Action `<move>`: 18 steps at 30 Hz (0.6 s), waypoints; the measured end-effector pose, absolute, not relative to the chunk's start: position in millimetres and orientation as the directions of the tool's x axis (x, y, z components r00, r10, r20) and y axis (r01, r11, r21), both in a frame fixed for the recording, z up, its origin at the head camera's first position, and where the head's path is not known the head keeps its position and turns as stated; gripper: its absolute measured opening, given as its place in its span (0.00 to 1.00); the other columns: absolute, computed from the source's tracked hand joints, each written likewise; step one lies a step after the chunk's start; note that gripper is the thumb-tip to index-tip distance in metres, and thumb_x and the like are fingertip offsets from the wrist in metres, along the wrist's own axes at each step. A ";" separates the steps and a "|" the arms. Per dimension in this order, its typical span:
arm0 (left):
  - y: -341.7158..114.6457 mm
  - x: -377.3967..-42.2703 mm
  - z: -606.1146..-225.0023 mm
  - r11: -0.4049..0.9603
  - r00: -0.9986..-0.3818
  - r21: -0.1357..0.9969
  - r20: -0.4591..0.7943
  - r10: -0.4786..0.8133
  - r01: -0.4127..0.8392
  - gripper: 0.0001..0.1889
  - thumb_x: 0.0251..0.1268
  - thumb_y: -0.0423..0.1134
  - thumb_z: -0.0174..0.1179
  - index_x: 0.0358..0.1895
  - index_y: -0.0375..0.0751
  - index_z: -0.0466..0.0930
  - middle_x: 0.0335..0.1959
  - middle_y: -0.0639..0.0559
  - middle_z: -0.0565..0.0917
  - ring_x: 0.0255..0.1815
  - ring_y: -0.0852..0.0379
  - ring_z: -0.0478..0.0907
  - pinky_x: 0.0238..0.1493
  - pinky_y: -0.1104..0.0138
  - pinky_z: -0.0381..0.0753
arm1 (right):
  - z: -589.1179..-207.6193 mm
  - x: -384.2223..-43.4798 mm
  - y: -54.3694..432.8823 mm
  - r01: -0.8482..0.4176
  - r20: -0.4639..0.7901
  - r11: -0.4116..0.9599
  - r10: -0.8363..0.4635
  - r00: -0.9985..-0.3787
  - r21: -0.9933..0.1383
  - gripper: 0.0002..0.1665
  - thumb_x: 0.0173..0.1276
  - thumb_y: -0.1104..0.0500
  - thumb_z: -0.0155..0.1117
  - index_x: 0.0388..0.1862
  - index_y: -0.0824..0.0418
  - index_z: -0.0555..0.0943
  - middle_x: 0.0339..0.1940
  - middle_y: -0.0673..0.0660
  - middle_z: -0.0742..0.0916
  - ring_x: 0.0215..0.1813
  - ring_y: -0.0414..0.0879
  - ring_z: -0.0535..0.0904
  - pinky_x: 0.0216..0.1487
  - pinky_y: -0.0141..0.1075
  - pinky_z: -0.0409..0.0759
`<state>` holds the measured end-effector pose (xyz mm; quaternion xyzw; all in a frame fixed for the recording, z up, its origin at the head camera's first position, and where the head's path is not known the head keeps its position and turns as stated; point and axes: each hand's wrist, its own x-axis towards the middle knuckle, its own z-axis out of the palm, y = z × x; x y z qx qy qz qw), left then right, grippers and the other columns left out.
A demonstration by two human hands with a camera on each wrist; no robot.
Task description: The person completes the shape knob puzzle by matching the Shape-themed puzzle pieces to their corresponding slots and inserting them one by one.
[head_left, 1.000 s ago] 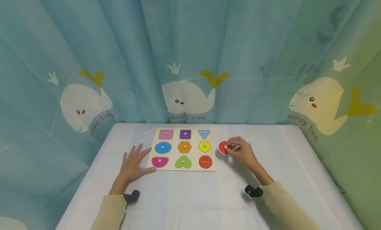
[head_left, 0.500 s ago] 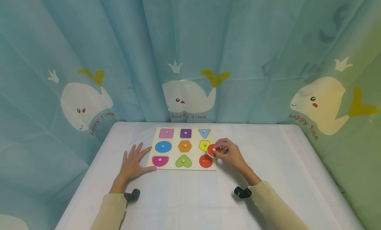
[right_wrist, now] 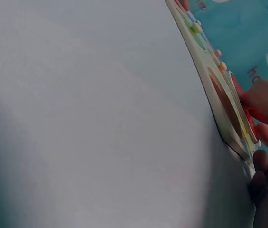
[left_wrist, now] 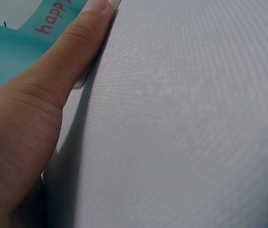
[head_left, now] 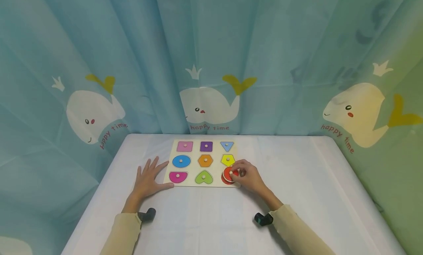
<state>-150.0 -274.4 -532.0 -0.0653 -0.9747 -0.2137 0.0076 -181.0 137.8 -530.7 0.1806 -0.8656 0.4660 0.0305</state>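
A wooden knob puzzle board lies on the table, with several coloured shapes in it. My right hand pinches the knob of a red round puzzle piece over the board's near right corner. The piece partly covers the red circular recess, a little off its middle; in the right wrist view the piece is tilted against the recess. At the left edge of the board my left hand rests with fingers spread, its thumb on the near left corner.
Around the board is the white-covered table. Behind it hangs a blue curtain printed with whales. Dark wrist cameras stick out inward from both sleeves, the left camera and the right camera.
My right hand has carried the red round piece leftward from the table beside the board, past the yellow pentagon, then down onto the circular recess. The left hand has stayed put.
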 end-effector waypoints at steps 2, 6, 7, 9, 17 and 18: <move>-274.2 -149.9 -532.1 0.901 -0.991 0.412 0.043 0.126 0.132 0.52 0.48 0.68 0.73 0.78 0.49 0.66 0.82 0.34 0.54 0.81 0.26 0.41 0.73 0.27 0.33 | -531.8 -180.3 135.7 -0.342 0.214 0.512 -0.292 -0.932 -0.788 0.07 0.59 0.63 0.79 0.33 0.53 0.89 0.47 0.51 0.86 0.42 0.46 0.75 0.44 0.38 0.76; -274.2 -149.9 -532.2 0.901 -0.991 0.411 0.047 0.127 0.135 0.53 0.48 0.68 0.72 0.78 0.49 0.66 0.82 0.34 0.54 0.81 0.26 0.41 0.73 0.27 0.33 | -533.5 -179.8 132.7 -0.354 0.214 0.525 -0.309 -0.927 -0.774 0.07 0.58 0.63 0.80 0.32 0.53 0.89 0.46 0.51 0.87 0.46 0.47 0.75 0.55 0.47 0.72; -274.1 -149.8 -532.3 0.902 -0.991 0.410 0.047 0.128 0.136 0.53 0.48 0.68 0.72 0.78 0.49 0.66 0.82 0.34 0.54 0.81 0.26 0.41 0.73 0.27 0.33 | -534.1 -179.6 132.2 -0.354 0.211 0.532 -0.310 -0.927 -0.770 0.07 0.58 0.63 0.80 0.32 0.52 0.89 0.46 0.50 0.87 0.46 0.48 0.75 0.55 0.48 0.73; -274.0 -149.9 -532.4 0.900 -0.991 0.414 0.047 0.128 0.136 0.52 0.48 0.68 0.72 0.78 0.49 0.67 0.82 0.34 0.54 0.81 0.26 0.41 0.73 0.27 0.33 | -535.1 -179.2 131.6 -0.361 0.214 0.542 -0.316 -0.924 -0.759 0.07 0.58 0.62 0.80 0.31 0.52 0.88 0.46 0.50 0.87 0.47 0.48 0.75 0.55 0.48 0.72; -274.9 -151.1 -534.0 0.902 -0.992 0.413 0.036 0.124 0.128 0.53 0.48 0.68 0.73 0.78 0.49 0.66 0.82 0.33 0.53 0.81 0.26 0.41 0.73 0.27 0.33 | -535.5 -177.6 129.4 -0.382 0.228 0.569 -0.325 -0.918 -0.728 0.07 0.58 0.62 0.80 0.30 0.52 0.88 0.45 0.49 0.87 0.47 0.47 0.74 0.46 0.41 0.72; -275.2 -151.1 -534.4 0.902 -0.992 0.413 0.035 0.123 0.126 0.53 0.48 0.68 0.72 0.78 0.49 0.66 0.82 0.33 0.53 0.81 0.26 0.41 0.73 0.27 0.33 | -535.7 -177.5 129.1 -0.385 0.232 0.570 -0.324 -0.917 -0.726 0.07 0.58 0.62 0.80 0.30 0.52 0.88 0.45 0.49 0.87 0.47 0.47 0.74 0.46 0.41 0.72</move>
